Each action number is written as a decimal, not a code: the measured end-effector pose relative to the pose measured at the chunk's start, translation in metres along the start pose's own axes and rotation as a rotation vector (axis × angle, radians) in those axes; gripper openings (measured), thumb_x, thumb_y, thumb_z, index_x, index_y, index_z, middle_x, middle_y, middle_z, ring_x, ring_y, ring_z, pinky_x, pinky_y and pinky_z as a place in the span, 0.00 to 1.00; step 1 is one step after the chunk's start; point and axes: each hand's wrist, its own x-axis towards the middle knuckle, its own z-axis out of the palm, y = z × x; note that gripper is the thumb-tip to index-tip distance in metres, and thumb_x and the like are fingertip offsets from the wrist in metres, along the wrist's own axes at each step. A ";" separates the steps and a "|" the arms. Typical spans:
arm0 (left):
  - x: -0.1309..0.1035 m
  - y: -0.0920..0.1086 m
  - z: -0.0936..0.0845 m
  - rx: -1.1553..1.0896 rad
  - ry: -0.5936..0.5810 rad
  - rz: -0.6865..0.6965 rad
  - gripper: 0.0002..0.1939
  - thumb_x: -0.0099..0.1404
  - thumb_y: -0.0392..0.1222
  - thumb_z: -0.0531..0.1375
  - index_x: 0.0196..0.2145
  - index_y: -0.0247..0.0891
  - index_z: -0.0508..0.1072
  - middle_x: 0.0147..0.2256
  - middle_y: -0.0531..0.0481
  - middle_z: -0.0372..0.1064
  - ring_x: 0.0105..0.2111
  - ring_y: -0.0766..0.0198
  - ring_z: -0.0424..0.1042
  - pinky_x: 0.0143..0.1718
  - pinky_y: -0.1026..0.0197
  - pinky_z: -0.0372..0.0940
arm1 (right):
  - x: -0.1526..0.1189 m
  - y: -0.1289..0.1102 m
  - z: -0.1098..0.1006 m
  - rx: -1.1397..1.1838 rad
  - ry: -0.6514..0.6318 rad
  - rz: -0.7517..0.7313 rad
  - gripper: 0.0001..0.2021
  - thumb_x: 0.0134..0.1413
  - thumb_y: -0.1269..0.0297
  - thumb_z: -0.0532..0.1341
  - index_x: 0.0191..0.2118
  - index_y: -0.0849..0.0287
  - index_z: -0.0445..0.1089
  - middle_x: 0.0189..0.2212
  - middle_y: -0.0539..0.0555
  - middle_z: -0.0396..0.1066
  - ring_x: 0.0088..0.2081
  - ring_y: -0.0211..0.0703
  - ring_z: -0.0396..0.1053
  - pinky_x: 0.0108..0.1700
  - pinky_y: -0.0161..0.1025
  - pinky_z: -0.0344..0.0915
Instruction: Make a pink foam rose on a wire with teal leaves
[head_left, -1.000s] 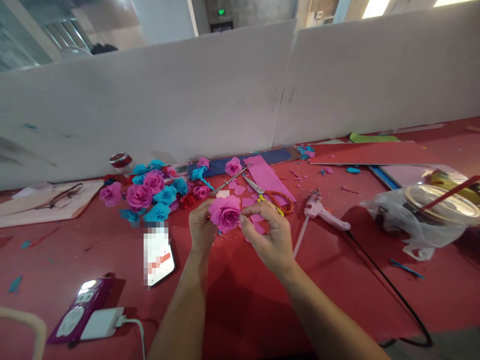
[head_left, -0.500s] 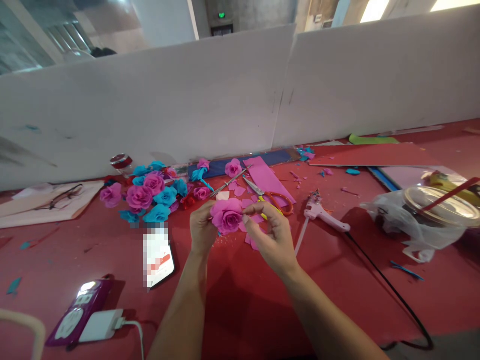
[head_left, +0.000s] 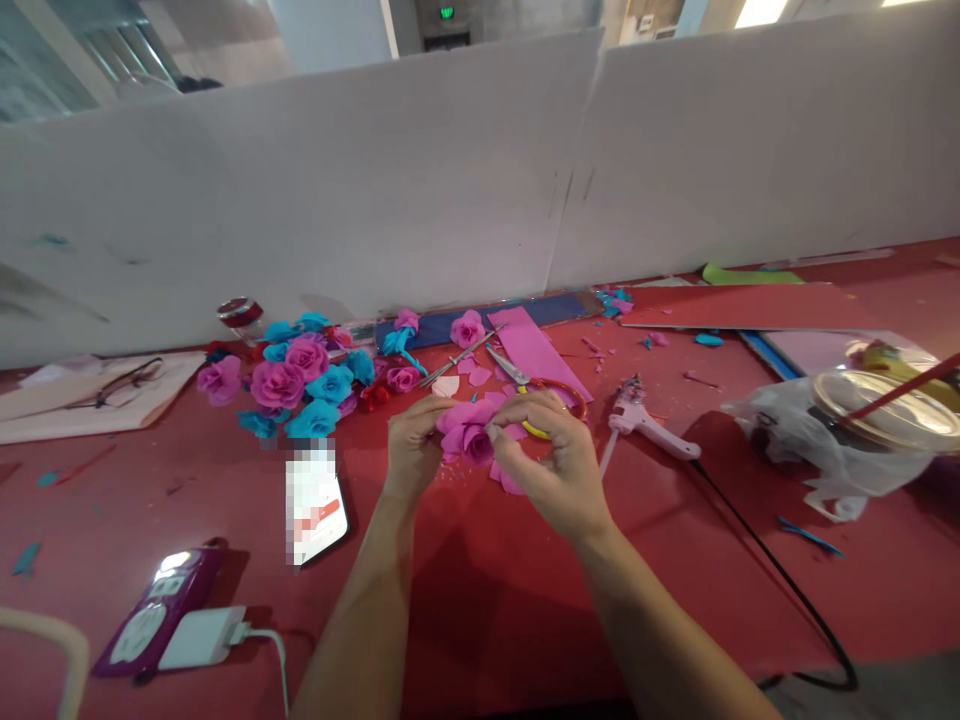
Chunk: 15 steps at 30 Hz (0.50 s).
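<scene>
A pink paper rose (head_left: 474,434) is held up above the red table, between my two hands. My left hand (head_left: 414,448) grips it from the left and behind, its fingertips partly hidden by the petals. On the other side, my right hand (head_left: 551,462) pinches a petal edge between thumb and index finger. Behind the rose lie pink paper pieces (head_left: 507,478), a pink paper strip (head_left: 541,352) and scissors (head_left: 510,370) with red and yellow handles. Pink and blue paper flowers (head_left: 307,378) are bunched at the left.
A pink glue gun (head_left: 646,425) with a black cord lies at right, near a lidded cup (head_left: 885,405) in a plastic bag. At left are a phone (head_left: 319,510), a purple power strip (head_left: 161,610) with a white charger (head_left: 202,637), and glasses (head_left: 124,382). A white partition (head_left: 337,200) stands behind.
The rose has turned and tilted within my hands, and it sits slightly further right in view. My right fingers are still on its petals. The camera view has shifted a little.
</scene>
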 end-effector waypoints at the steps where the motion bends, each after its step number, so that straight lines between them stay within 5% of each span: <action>1: 0.000 0.000 0.000 0.001 -0.006 0.007 0.06 0.61 0.37 0.62 0.29 0.39 0.80 0.31 0.46 0.78 0.31 0.63 0.75 0.32 0.63 0.69 | 0.000 0.001 -0.001 0.017 -0.013 0.027 0.05 0.49 0.72 0.61 0.27 0.56 0.71 0.27 0.50 0.73 0.34 0.43 0.69 0.43 0.44 0.63; 15: 0.001 0.002 0.000 -0.059 -0.045 -0.003 0.07 0.61 0.37 0.61 0.31 0.40 0.81 0.31 0.46 0.78 0.31 0.62 0.76 0.32 0.61 0.70 | 0.003 0.007 -0.005 0.313 -0.096 0.431 0.06 0.49 0.64 0.62 0.25 0.57 0.72 0.23 0.49 0.67 0.28 0.38 0.63 0.31 0.36 0.59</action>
